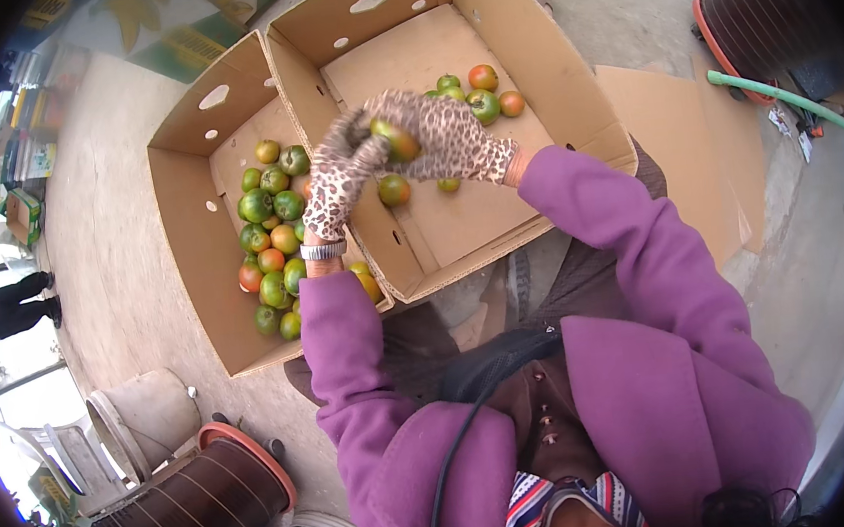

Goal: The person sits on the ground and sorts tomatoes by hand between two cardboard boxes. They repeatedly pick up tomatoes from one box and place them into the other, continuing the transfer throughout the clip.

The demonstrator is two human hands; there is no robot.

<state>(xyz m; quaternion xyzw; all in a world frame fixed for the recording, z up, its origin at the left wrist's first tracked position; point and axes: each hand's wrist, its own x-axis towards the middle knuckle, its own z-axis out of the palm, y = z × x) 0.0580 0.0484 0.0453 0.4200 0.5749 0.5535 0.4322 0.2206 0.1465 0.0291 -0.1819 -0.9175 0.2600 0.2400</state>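
A green-orange tomato [398, 142] is between my two gloved hands, above the wall where two cardboard boxes meet. My left hand [345, 161], in a leopard-print glove, has its fingers at the tomato's left side. Blurred by motion, my right hand [448, 137], in a matching glove, reaches over the tomato from the right; its fingers are partly hidden. Many green and reddish tomatoes [256, 205] lie in the left cardboard box [201, 283]. The right cardboard box [548, 72] holds several more, such as a green tomato [483, 107] beyond my right hand.
Flat cardboard [690, 142] lies on the floor at the right, near a green hose [783, 92] and a dark brown tub [762, 23]. At lower left are a whitish bucket [146, 419] and another brown tub [188, 517]. A person's dark-clothed legs [8, 311] show at far left.
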